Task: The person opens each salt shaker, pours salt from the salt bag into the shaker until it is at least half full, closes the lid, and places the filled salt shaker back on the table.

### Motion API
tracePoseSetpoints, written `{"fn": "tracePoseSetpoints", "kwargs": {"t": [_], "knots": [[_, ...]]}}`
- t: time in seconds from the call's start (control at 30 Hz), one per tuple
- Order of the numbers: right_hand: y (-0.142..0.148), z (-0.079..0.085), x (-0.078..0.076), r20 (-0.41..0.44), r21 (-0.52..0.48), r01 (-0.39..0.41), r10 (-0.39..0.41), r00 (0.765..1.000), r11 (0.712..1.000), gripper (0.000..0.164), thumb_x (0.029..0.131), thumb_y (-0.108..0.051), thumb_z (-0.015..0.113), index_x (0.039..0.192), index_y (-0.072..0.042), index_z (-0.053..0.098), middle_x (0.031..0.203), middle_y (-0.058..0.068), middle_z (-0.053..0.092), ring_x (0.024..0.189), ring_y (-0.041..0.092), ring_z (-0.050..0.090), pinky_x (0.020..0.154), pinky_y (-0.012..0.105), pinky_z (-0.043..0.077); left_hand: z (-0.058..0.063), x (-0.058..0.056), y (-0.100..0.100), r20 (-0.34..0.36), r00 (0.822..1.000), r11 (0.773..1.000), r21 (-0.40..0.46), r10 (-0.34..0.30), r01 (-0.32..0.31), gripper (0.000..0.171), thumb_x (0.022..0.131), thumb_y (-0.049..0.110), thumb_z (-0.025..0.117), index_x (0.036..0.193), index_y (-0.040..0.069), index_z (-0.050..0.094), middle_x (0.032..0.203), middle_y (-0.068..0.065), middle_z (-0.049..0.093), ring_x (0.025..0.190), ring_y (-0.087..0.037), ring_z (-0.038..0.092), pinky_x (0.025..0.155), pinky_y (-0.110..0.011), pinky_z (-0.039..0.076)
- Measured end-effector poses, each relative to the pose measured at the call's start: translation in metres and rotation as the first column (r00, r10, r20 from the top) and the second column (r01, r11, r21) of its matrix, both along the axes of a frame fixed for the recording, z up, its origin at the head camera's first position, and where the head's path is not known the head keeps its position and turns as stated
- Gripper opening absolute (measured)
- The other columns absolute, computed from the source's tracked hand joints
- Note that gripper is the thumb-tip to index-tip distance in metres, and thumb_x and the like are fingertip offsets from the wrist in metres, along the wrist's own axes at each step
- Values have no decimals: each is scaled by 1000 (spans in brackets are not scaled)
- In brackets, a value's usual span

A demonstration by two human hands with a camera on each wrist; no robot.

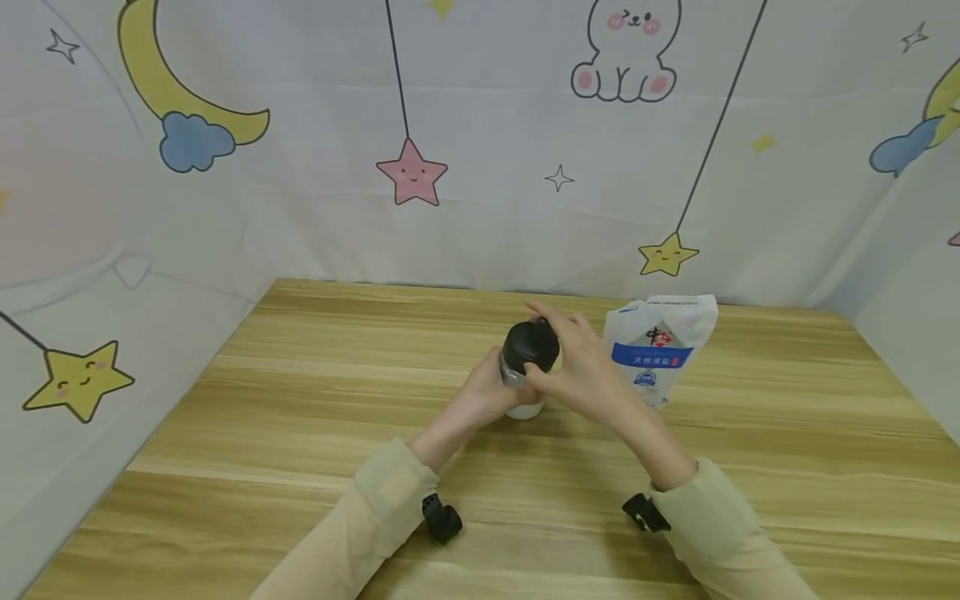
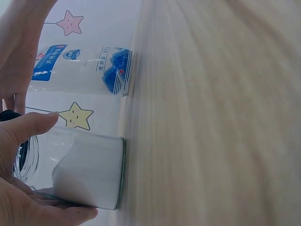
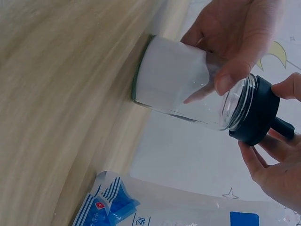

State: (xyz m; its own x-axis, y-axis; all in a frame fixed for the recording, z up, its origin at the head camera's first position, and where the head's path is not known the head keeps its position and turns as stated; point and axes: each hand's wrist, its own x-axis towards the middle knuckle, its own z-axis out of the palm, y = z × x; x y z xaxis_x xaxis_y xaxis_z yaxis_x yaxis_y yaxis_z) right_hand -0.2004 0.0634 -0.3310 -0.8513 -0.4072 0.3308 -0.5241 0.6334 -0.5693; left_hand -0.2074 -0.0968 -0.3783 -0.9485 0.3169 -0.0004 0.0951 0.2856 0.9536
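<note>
A clear glass jar (image 3: 188, 82), partly filled with white grains, is upright near the middle of the table; whether its base touches the wood I cannot tell. My left hand (image 1: 487, 392) grips the jar's side, thumb and fingers wrapped about the glass below the neck. Over its mouth sits a black lid (image 3: 257, 110) with a small spout-like part sticking up. My right hand (image 1: 588, 371) holds this lid from above, thumb on one side and fingers on the other. In the head view the two hands hide most of the glass.
Just right of my right hand stands a white and blue salt bag (image 1: 660, 350) with a partly see-through body. Behind the wooden table (image 1: 300, 375) hangs a pale cloth (image 1: 495, 225) with stars and a moon, and more pale cloth lines both sides.
</note>
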Motion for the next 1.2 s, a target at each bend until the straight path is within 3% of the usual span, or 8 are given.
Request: {"fn": "tracePoseSetpoints", "kwargs": {"t": [0.3, 0.5, 0.7, 0.97, 1.2], "knots": [[1, 2, 0, 21, -18, -25, 25, 999, 1000, 78, 83, -18, 70, 150, -22, 32, 135, 7, 54, 123, 28, 43, 96, 55, 45, 0, 4, -1, 47, 997, 997, -33, 66, -64, 70, 81, 19, 75, 141, 10, 40, 141, -13, 50, 131, -33, 47, 108, -56, 36], [-1, 1, 0, 18, 0, -33, 33, 999, 999, 80, 83, -19, 69, 151, -26, 29, 136, 5, 54, 120, 26, 44, 94, 53, 46, -1, 4, -2, 54, 997, 998, -47, 54, -52, 71, 82, 21, 74, 142, 11, 38, 143, -13, 49, 132, -34, 46, 108, -58, 36], [-1, -2, 0, 12, 2, -9, 9, 1000, 1000, 80, 83, -21, 69, 152, -27, 27, 134, 6, 54, 112, 25, 46, 83, 47, 49, -1, 3, -1, 55, 998, 998, -42, 44, -42, 73, 82, 21, 74, 144, 14, 37, 145, -12, 47, 133, -35, 45, 108, -60, 35], [-1, -6, -2, 14, -16, -15, 15, 1000, 1000, 79, 84, -22, 69, 151, -25, 29, 138, 7, 53, 120, 27, 44, 90, 53, 49, -3, 4, -1, 67, 997, 999, -37, 30, -28, 75, 82, 21, 72, 146, 18, 35, 145, -10, 47, 133, -34, 45, 108, -59, 35], [-3, -5, -2, 16, -24, -10, 10, 1000, 1000, 76, 83, -21, 70, 150, -22, 33, 138, 7, 52, 117, 26, 43, 89, 50, 49, -2, 3, 0, 75, 996, 998, -42, 48, -45, 75, 81, 22, 72, 146, 16, 34, 143, -11, 48, 131, -33, 47, 107, -56, 37]]}}
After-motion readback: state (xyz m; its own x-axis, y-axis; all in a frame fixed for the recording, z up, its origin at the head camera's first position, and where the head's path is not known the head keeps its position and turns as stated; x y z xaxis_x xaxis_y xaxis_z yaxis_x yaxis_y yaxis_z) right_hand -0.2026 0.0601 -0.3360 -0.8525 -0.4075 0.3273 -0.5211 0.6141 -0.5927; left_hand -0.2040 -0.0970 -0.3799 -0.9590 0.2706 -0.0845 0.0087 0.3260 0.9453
